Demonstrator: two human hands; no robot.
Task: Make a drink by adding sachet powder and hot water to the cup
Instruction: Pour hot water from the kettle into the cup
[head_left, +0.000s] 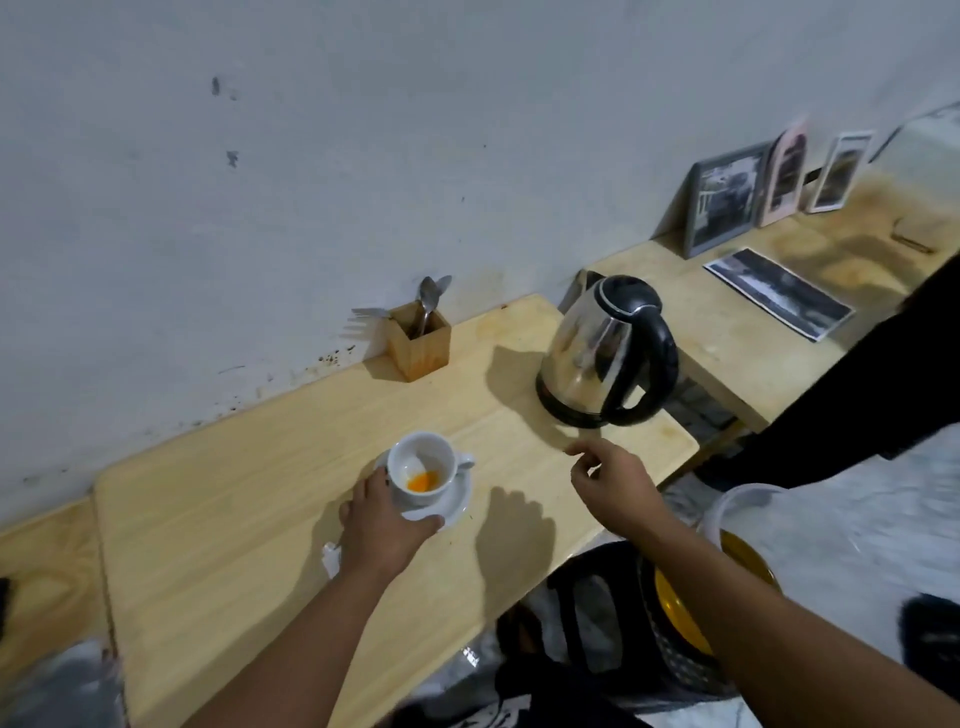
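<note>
From my remote seat I saw the white cup (420, 470) standing upright on its saucer (451, 506), near the front-middle of the light wooden table (249, 519), with its handle turned toward the right. A small heap of orange powder (422, 482) lay in the bottom of the cup. The left hand (382, 525) was wrapped round the near-left side of the cup and saucer, thumb lying across the saucer's near rim and fingers up against the cup wall, so it had hold of the pair. A scrap of white paper (331, 558), perhaps the sachet though I could not tell, lay on the table just beside that wrist.

The right hand (615, 486) hovered above the table's right part, fingers loosely curled and partly spread, gripping nothing. It sat between the cup and the steel kettle (605, 353), close to the kettle's base but apart from it. The kettle stood near the table's right end, its black handle facing the right edge, lid closed.

A wooden holder (418, 340) with spoons and forks stood against the wall at the far edge. The stretch of table between holder, kettle and cup was bare, and so was the wide left part. Beyond the right edge a lower shelf (737, 332) carried picture frames (724, 200).
</note>
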